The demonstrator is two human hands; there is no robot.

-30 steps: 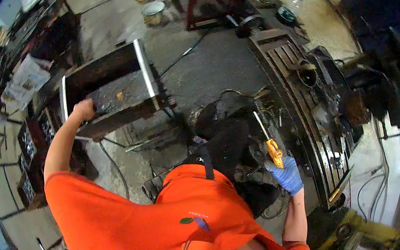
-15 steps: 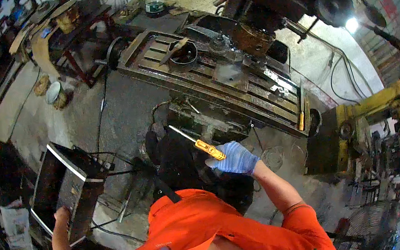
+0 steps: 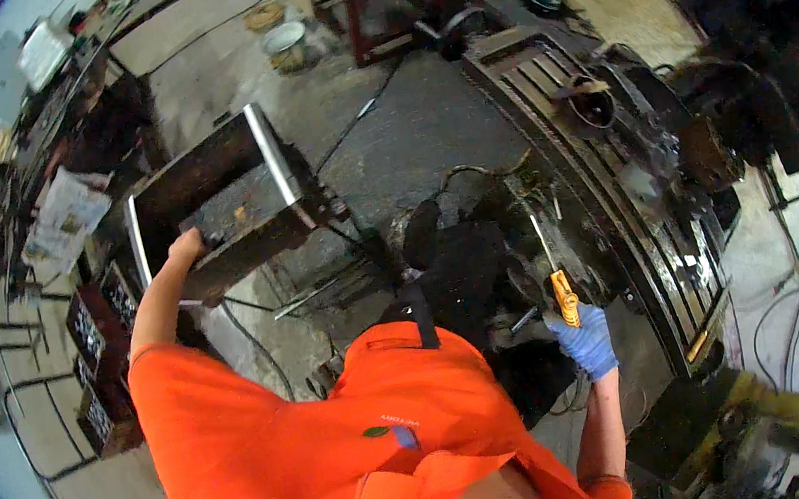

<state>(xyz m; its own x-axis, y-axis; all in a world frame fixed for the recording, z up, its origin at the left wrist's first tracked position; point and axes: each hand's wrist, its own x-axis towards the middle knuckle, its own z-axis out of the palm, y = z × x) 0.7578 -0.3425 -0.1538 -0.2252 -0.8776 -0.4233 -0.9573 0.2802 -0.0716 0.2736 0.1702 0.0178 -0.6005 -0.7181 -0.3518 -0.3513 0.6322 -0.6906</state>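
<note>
My right hand [image 3: 585, 341], in a blue-grey work glove, is closed round the yellow handle of a screwdriver [image 3: 564, 297]. Its long metal shaft points away from me, beside the near side of a milling machine table [image 3: 608, 222]. On the left, my left hand [image 3: 186, 245] reaches over the near wall of an open dark metal box [image 3: 280, 154] with bright edges. The fingers go down into the shadow of the box, so whether they hold anything is hidden. Dark debris and a small tan piece [image 3: 240, 213] lie inside the box.
A round metal pot [image 3: 593, 106] sits on the slotted machine table, and a wooden-handled tool [image 3: 699, 345] lies at its near end. Dark crates [image 3: 97, 330] stand on the left. A white bucket [image 3: 285, 38] is on the floor beyond the box. Cables and rods cross the floor.
The view has swung left, so the box sits nearer the middle and the machine further right. The screwdriver stays in my right hand, its shaft more upright in the picture. My left hand remains at the box.
</note>
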